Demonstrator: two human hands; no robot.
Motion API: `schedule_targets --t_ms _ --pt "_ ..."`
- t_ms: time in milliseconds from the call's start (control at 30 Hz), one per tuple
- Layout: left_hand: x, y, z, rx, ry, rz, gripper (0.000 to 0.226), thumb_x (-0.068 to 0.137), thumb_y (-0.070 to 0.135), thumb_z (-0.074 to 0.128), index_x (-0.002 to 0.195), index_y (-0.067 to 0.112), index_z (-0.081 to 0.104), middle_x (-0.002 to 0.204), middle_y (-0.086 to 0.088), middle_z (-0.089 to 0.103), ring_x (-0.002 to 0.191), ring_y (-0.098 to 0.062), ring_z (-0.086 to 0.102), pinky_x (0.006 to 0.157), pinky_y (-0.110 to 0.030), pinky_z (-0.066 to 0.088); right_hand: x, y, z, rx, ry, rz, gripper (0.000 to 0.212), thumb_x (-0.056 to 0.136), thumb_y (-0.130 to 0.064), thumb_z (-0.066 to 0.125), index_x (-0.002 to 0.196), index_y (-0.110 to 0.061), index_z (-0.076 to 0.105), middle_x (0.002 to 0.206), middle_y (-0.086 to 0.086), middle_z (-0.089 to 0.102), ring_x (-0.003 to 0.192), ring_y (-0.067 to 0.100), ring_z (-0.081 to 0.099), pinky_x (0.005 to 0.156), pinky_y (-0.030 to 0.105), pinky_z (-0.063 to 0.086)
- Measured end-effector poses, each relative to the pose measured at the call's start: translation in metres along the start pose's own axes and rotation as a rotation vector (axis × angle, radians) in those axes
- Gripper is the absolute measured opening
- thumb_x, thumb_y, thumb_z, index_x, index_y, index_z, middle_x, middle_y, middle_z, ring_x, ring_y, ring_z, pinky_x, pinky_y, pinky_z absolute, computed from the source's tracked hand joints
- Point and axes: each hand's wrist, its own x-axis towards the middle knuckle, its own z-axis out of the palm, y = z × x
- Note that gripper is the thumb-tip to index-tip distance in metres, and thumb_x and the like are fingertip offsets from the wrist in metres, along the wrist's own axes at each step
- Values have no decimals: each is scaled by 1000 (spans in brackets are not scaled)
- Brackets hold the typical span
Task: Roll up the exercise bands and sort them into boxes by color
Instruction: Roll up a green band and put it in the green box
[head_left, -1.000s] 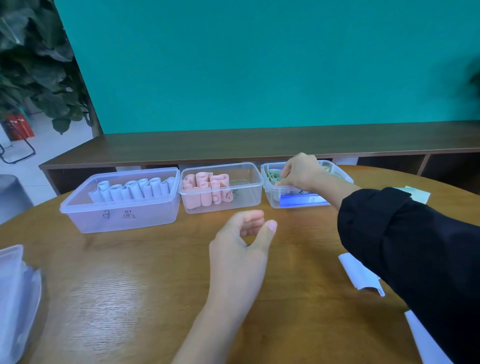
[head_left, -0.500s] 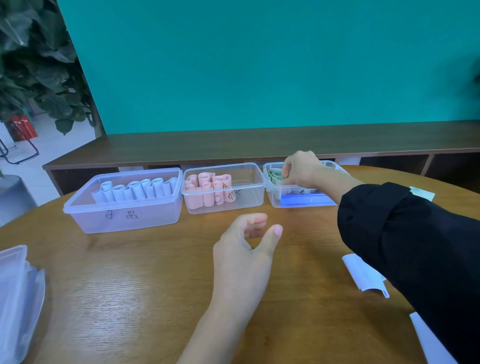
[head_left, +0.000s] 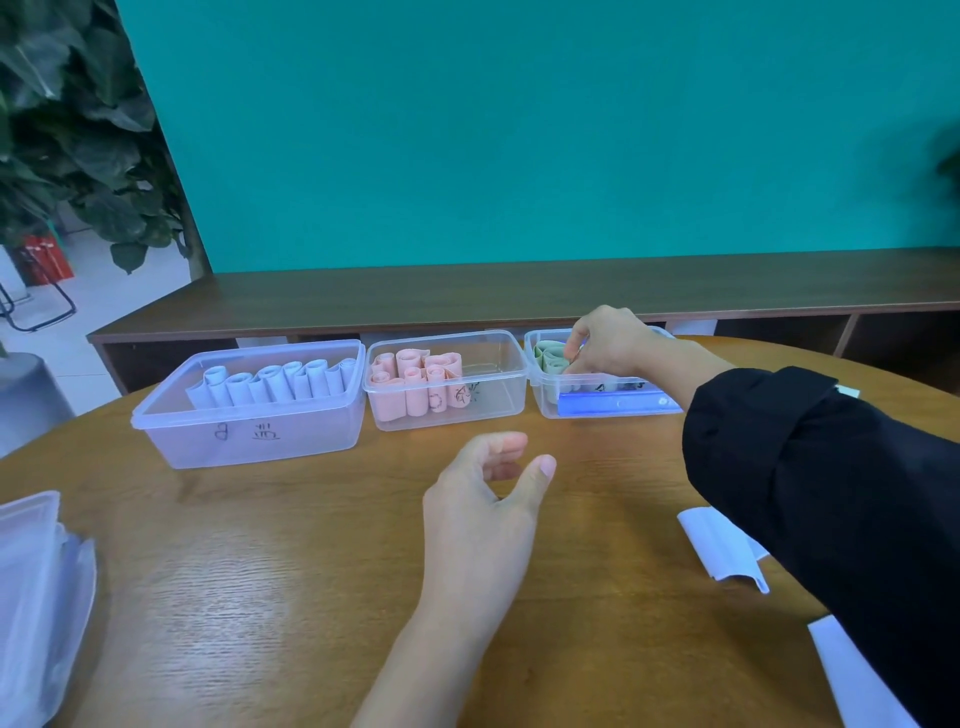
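Three clear boxes stand in a row at the far side of the round wooden table. The left box (head_left: 249, 436) holds several rolled pale blue bands (head_left: 275, 384). The middle box (head_left: 498, 400) holds several rolled pink bands (head_left: 410, 379). The right box (head_left: 550, 400) holds rolled green bands (head_left: 550, 358). My right hand (head_left: 613, 343) reaches into the right box, fingers curled down onto a green roll. My left hand (head_left: 483, 499) hovers over the table in front of the middle box, fingers loosely curled, holding nothing.
Flat pale blue bands lie at the right: one (head_left: 722, 551) near my sleeve, another (head_left: 852, 675) at the lower right. A stack of clear lids or boxes (head_left: 36, 597) sits at the left edge. A brown shelf (head_left: 467, 296) runs behind the table.
My right hand has stayed in the green box with only a small shift of its fingers. My left hand has barely moved.
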Motion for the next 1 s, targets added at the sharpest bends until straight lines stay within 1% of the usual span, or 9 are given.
schedule_targets --t_ms 133,267,333,400,500,667,833,933,1000 --pt "-1 -2 -2 17 -4 4 21 86 33 80 105 31 72 98 23 71 94 11 62 77 0 41 -6 -1 -5 5 -1 38 22 81 -18 85 100 -11 75 94 2 62 88 21 56 76 28 43" --pt "-4 -4 -6 21 -1 -6 20 87 32 79 105 29 72 97 21 72 93 13 61 76 0 41 -18 0 -14 31 28 55 18 83 -13 82 99 -10 74 97 3 67 87 21 60 64 22 42" --pt "-5 -5 -10 33 5 -12 19 87 32 79 105 29 73 96 21 71 92 15 60 75 1 40 -26 1 -18 73 55 47 17 83 -12 82 97 -11 73 97 4 72 85 21 67 70 25 47" --pt "-7 -5 -14 50 4 -11 19 87 31 79 106 29 72 96 21 71 92 16 60 76 0 40 -38 2 -20 118 101 29 15 84 -15 81 94 -15 71 96 5 72 84 21 70 69 27 51" --pt "-12 -3 -20 58 9 7 20 88 30 78 106 29 73 96 21 71 91 16 60 78 -2 41 -62 6 -22 176 224 -3 10 87 -23 77 93 -20 70 95 0 70 88 19 67 62 23 50" --pt "-27 5 -30 62 19 38 19 88 27 78 106 29 72 93 23 69 89 20 59 76 3 38 -116 21 -30 220 308 -24 12 89 -27 73 94 -17 75 92 -2 74 91 17 68 81 33 58" --pt "-48 9 -33 76 -7 50 22 88 28 78 109 26 73 99 18 72 97 7 64 87 -12 43 -158 40 -38 143 295 21 12 91 -25 70 93 -14 75 92 2 75 89 19 69 80 37 59" --pt "-53 8 -35 85 -8 58 22 88 27 78 109 24 74 98 17 72 94 11 63 79 1 39 -161 43 -39 110 276 22 16 92 -27 70 95 -12 76 93 3 74 85 17 67 75 32 56" --pt "-50 8 -35 85 -4 53 21 88 27 79 108 25 74 98 18 73 92 12 63 78 2 39 -155 39 -40 113 268 13 18 93 -27 69 93 -10 76 91 3 74 85 18 66 72 29 50"
